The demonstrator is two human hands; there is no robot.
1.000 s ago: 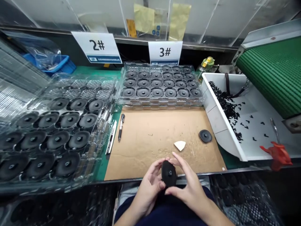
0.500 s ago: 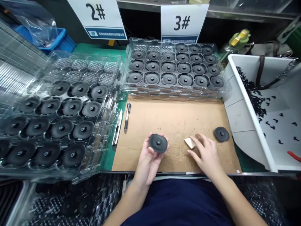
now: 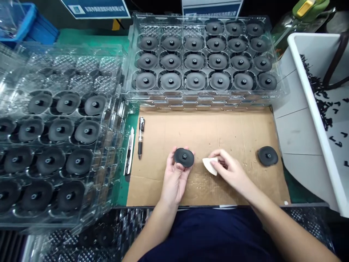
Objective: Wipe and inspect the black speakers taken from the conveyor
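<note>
My left hand [image 3: 174,182] holds a black rounded disc [image 3: 180,160] by its edge, with the small raised stub facing up. Fingers and thumb curl round it from below, just over the cardboard sheet [image 3: 169,127]. To the right, my right hand [image 3: 229,169] pinches a white wedge-shaped pad [image 3: 208,166] between thumb and fingers. The pad sits a short way right of the held disc, not touching it. A second black disc [image 3: 265,156] lies on the cardboard's right side, beyond my right hand.
Clear plastic trays with rows of black discs stand at the left [image 3: 94,145] and at the back [image 3: 207,95]. A pen [image 3: 140,138] and a cutter knife [image 3: 129,152] lie left. A white bin [image 3: 313,105] with small black pieces borders the right side.
My right hand has closed on the white pad, lifted it from the cardboard and brought it nearer the held disc. My left hand keeps its disc. The camera view has shifted closer and lower.
</note>
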